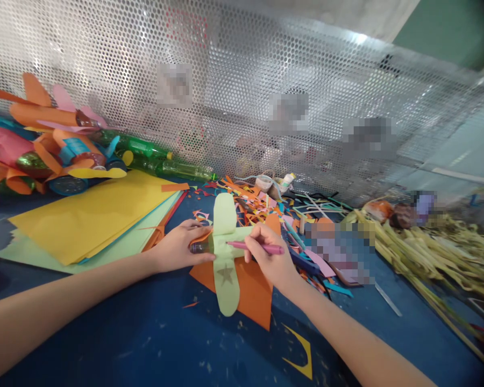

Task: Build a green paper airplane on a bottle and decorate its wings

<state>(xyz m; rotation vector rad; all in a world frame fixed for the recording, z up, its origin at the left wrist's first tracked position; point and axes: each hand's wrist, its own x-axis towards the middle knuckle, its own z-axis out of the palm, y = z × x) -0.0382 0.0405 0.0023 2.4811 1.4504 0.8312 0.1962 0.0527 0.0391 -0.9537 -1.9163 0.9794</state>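
A toy plane (pixel 227 290), made of pale green paper around a plastic bottle, lies across the middle of the table. Its lower wing bears a dark star. My left hand (pixel 185 244) is closed around the plane's bottle-neck end (pixel 199 247), thumb and fingers on either side. In my right hand (pixel 270 258) is a pink pen (pixel 262 247), pinched between thumb and fingers. The pen's tip meets the green paper between the wings. Beneath the plane lies an orange sheet (pixel 254 298), partly covered by it and by my right hand.
Yellow and green paper sheets (pixel 92 220) are stacked at left. Finished-looking paper-and-bottle planes (pixel 64 140) pile up behind them, beside green bottles (pixel 145 153). Paper scraps (pixel 250 201) and a glue bottle (pixel 286 181) sit behind the plane. Dried leaf strips (pixel 435 258) spread at right. Perforated metal (pixel 242 70) stands behind.
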